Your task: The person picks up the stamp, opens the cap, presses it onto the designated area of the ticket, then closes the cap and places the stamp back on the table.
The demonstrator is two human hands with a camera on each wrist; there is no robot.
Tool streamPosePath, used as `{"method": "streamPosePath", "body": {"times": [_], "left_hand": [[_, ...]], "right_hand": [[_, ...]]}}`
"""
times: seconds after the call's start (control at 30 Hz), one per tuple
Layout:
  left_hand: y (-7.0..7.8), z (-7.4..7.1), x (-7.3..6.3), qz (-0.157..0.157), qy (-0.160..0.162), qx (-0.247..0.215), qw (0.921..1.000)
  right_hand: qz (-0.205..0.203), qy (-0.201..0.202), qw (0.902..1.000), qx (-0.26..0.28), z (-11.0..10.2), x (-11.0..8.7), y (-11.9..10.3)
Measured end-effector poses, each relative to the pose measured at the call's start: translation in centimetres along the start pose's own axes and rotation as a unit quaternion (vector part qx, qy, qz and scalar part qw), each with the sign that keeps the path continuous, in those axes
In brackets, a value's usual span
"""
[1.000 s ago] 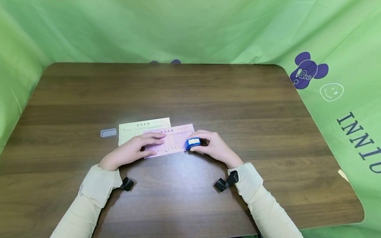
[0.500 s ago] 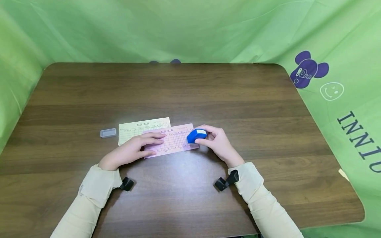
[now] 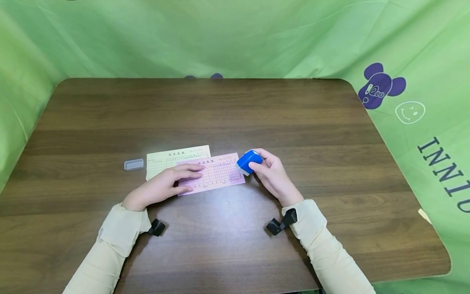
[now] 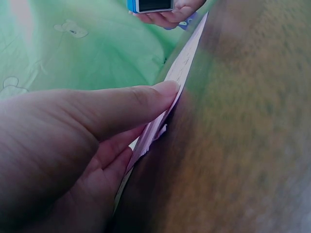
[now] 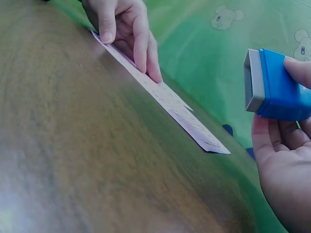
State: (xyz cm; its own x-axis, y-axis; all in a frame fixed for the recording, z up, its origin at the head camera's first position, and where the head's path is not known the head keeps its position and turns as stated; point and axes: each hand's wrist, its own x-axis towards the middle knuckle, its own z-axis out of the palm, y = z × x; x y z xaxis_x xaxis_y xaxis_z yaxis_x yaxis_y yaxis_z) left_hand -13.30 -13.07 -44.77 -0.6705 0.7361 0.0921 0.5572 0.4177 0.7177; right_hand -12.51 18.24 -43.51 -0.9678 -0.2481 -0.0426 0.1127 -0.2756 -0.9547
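Observation:
In the head view my left hand (image 3: pixel 165 183) rests on the pink printed form (image 3: pixel 216 175), its fingers fairly straight and spread over the left part. The left wrist view shows the thumb on the form's near edge. My right hand (image 3: pixel 273 173) holds a blue stamp (image 3: pixel 250 162) between thumb and fingers, raised just over the form's right edge. The stamp is tilted; in the right wrist view its grey-rimmed stamping end (image 5: pixel 253 82) faces left. Partly under the pink form lies a pale green form (image 3: pixel 161 164), also partly covered by my left hand.
A small translucent cap (image 3: pixel 134 164) lies left of the green form on the brown wooden table (image 3: pixel 293 122). Green fabric (image 3: pixel 235 36) hangs behind and around the table. A pale scrap (image 3: pixel 424 215) shows at the right edge.
My right hand has lifted the stamp off the lower right corner of the pink form, moving it up and right while tilting it. My left hand has stayed in place.

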Motion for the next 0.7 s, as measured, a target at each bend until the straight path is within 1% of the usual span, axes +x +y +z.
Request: {"method": "streamPosePath", "body": {"times": [0.13,0.37,0.47,0.57,0.63,0.7], "left_hand": [[0.13,-0.03,-0.02,0.0,0.002,0.001,1.0],[0.48,-0.18,0.09,-0.015,0.0,0.0,0.9999],[0.55,-0.19,0.14,-0.016,0.01,-0.006,0.9998],[0.58,-0.17,0.17,-0.018,0.038,-0.017,0.999],[0.6,-0.24,0.11,-0.021,0.071,-0.029,0.9968],[0.65,-0.44,0.0,-0.035,0.116,-0.041,0.9919]], "right_hand": [[0.003,-0.003,1.0,0.004,0.02,-0.03,-0.05],[0.008,-0.007,0.9999,0.002,0.0,-0.09,-0.09],[0.01,-0.007,0.9999,0.0,-0.02,-0.05,-0.08],[0.011,-0.006,0.9999,-0.001,-0.03,-0.02,-0.06],[0.011,-0.006,0.9999,-0.001,-0.02,-0.01,-0.05],[0.01,-0.007,0.9999,0.001,0.0,0.0,-0.03]]}}
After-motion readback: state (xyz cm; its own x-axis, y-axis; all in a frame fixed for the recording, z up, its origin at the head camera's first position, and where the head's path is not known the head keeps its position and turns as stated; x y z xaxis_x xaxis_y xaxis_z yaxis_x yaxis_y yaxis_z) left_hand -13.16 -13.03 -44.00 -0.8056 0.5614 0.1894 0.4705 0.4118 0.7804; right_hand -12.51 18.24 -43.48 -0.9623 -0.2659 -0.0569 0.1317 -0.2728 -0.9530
